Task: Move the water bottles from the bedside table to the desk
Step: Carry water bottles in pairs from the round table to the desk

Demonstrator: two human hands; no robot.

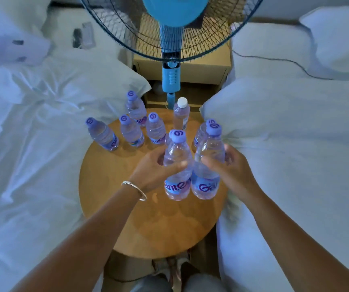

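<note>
The left hand (151,169), a thin silver bangle (134,189) on its wrist, curls round the shoulder of a clear plastic water bottle with a purple cap (177,165), thumb across the front. Just beside it, the right hand (228,170) wraps round a second clear purple-capped bottle (208,163). Both bottles are held upright, nearly touching; whether their bases still rest on the wood I cannot tell.

They are over a round light-wood bedside desk (114,186). Toward its far edge stand four more purple-capped bottles (132,131), with another such bottle (200,134) partly hidden behind the right-hand one, and a slimmer bottle with a white cap (181,113) at the back. White rumpled bedding (28,144) lies to the left and a white pillow-topped bed (295,133) to the right, both pressing the desk's rim. Behind stand a blue pedestal fan (170,66) and a pale wooden nightstand (203,68).

The blue labels carry purple script, only partly readable: "ame" on the left bottle, "Ga" on the right.
</note>
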